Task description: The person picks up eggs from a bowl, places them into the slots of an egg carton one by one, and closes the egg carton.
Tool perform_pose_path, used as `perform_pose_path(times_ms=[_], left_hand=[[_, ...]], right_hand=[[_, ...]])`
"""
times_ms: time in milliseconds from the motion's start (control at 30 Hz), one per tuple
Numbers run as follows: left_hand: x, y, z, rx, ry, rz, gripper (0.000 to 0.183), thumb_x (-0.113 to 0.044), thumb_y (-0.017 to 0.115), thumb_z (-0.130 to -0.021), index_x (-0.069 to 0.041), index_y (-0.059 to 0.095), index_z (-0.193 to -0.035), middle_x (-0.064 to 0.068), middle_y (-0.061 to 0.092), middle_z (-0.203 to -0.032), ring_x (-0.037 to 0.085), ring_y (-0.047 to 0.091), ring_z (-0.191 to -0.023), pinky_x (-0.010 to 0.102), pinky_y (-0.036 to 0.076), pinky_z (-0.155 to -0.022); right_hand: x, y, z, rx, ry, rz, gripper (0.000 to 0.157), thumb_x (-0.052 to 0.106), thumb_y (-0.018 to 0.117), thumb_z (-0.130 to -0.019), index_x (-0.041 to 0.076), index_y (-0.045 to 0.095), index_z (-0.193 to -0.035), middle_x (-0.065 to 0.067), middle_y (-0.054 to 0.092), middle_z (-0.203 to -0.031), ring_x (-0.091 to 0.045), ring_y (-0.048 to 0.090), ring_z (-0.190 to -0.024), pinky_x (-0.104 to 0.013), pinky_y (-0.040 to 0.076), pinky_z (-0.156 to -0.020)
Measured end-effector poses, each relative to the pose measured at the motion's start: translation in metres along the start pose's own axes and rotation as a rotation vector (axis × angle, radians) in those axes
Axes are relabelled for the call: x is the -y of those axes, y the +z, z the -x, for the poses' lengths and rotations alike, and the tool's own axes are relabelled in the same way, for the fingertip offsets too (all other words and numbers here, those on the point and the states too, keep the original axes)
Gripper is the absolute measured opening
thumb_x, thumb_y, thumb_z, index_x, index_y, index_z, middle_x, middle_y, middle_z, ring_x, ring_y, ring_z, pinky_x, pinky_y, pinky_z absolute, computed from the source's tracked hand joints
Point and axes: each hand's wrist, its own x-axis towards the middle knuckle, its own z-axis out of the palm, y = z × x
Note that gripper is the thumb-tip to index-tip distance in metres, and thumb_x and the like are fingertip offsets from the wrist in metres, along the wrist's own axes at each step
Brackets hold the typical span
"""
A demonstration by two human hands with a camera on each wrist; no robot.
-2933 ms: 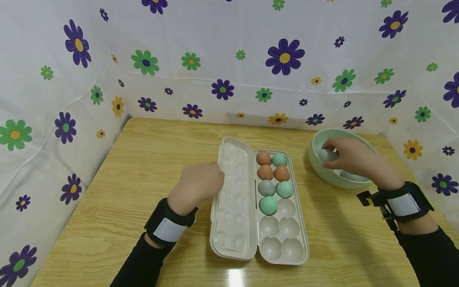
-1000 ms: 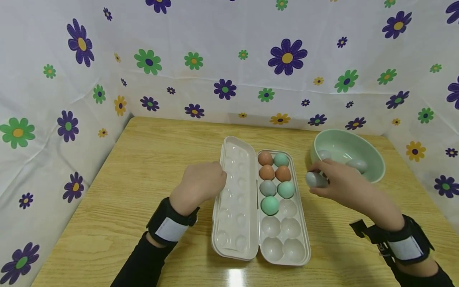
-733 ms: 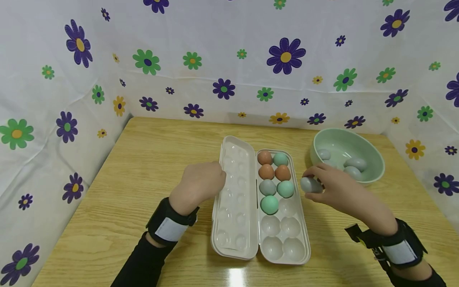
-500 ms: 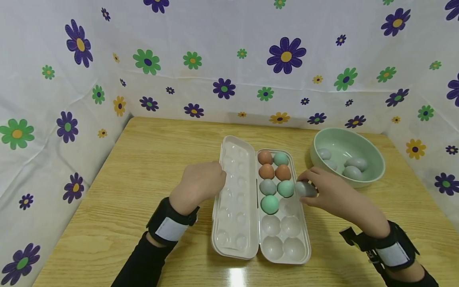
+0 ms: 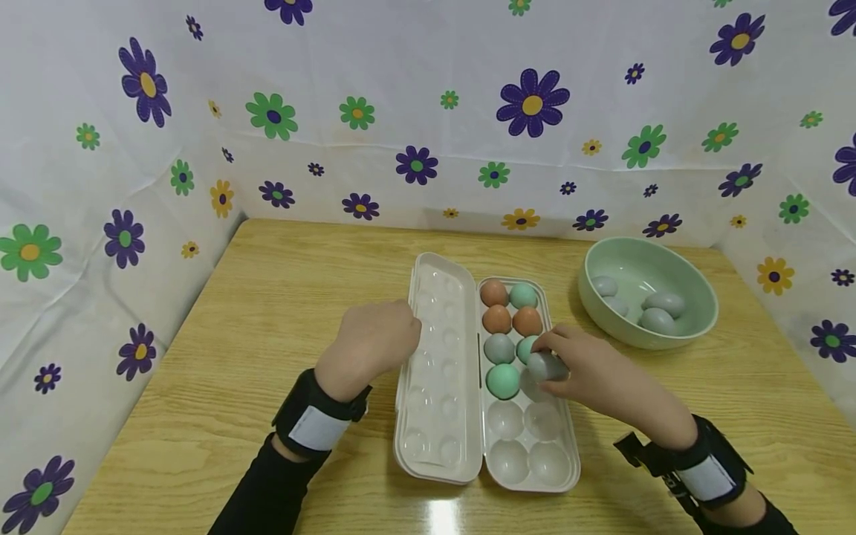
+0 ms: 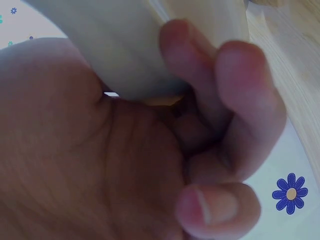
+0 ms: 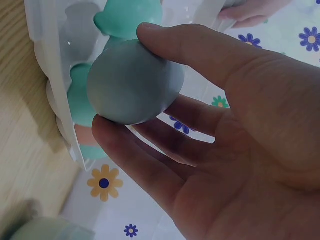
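Observation:
My right hand (image 5: 602,375) pinches a pale grey egg (image 5: 546,366) between thumb and fingertips. It holds the egg over a cup in the fourth row of an open white egg carton (image 5: 524,440). In the right wrist view the grey egg (image 7: 135,82) overlaps green eggs behind it. Brown, green and grey eggs fill the carton's far cups, with a green egg (image 5: 503,381) just left of the held one. At the outer edge of the carton lid (image 5: 438,416), my left hand (image 5: 368,342) grips with curled fingers, seen close up in the left wrist view.
A light green bowl (image 5: 652,341) with several grey eggs inside stands at the back right of the wooden table (image 5: 301,267). Flowered white cloth (image 5: 374,74) hangs behind the table and along its sides. The carton's nearest cups (image 5: 508,462) hold no eggs.
My right hand has lifted the grey egg out of the bowl and carried it left and toward me, over the carton. My left hand stays at the lid.

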Motion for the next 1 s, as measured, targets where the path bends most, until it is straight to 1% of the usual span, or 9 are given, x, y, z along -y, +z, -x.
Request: perform_pose_path(times_ms=[233,367,500,633,800,1000], left_hand=[[0.000,0.000,0.000,-0.003,-0.003,0.009,0.036,-0.019,0.039,-0.106,-0.005,0.062,-0.081,0.000,0.044,-0.062,0.015,0.045,-0.054,0.030,0.036,-0.047],[0.000,0.000,0.000,-0.006,-0.002,0.008,0.037,-0.019,0.039,-0.105,-0.005,0.062,-0.080,0.000,0.043,-0.062,0.015,0.045,-0.054,0.030,0.036,-0.047],[0.000,0.000,0.000,-0.008,-0.003,0.008,0.037,-0.019,0.039,-0.105,-0.005,0.061,-0.079,0.000,0.043,-0.062,0.015,0.045,-0.054,0.030,0.036,-0.047],[0.000,0.000,0.000,-0.007,-0.004,0.002,0.037,-0.019,0.040,-0.105,-0.007,0.061,-0.077,0.000,0.042,-0.062,0.015,0.045,-0.054,0.030,0.036,-0.047],[0.000,0.000,0.001,-0.008,-0.005,0.013,0.037,-0.019,0.040,-0.106,-0.006,0.060,-0.078,0.000,0.041,-0.062,0.015,0.045,-0.054,0.029,0.035,-0.047],[-0.001,0.000,0.001,-0.012,-0.002,0.015,0.036,-0.019,0.040,-0.106,-0.006,0.060,-0.078,-0.001,0.041,-0.062,0.015,0.044,-0.053,0.029,0.035,-0.047]], right_hand=[[0.001,0.007,-0.002,-0.014,-0.029,0.003,0.035,0.017,0.085,-0.079,0.009,0.069,-0.108,-0.003,0.065,-0.102,-0.017,0.062,-0.092,-0.039,0.054,-0.084],[0.002,0.010,-0.001,-0.029,-0.061,0.030,0.035,0.020,0.086,-0.078,0.011,0.069,-0.107,-0.003,0.066,-0.104,-0.017,0.062,-0.093,-0.038,0.054,-0.083],[0.004,0.014,-0.002,-0.032,-0.093,0.050,0.035,0.018,0.087,-0.078,0.013,0.069,-0.107,-0.001,0.066,-0.105,-0.016,0.062,-0.093,-0.037,0.054,-0.082],[0.005,0.018,-0.003,-0.014,-0.088,0.049,0.035,0.016,0.086,-0.078,0.013,0.068,-0.107,0.001,0.065,-0.105,-0.014,0.060,-0.093,-0.036,0.054,-0.082],[0.006,0.020,-0.005,0.021,-0.052,0.041,0.033,0.014,0.085,-0.079,0.013,0.068,-0.107,0.000,0.065,-0.106,-0.014,0.060,-0.094,-0.036,0.054,-0.083],[0.006,0.021,-0.005,-0.001,-0.056,0.049,0.027,0.010,0.081,-0.080,0.013,0.069,-0.104,0.001,0.065,-0.102,-0.013,0.059,-0.091,-0.034,0.053,-0.080]])
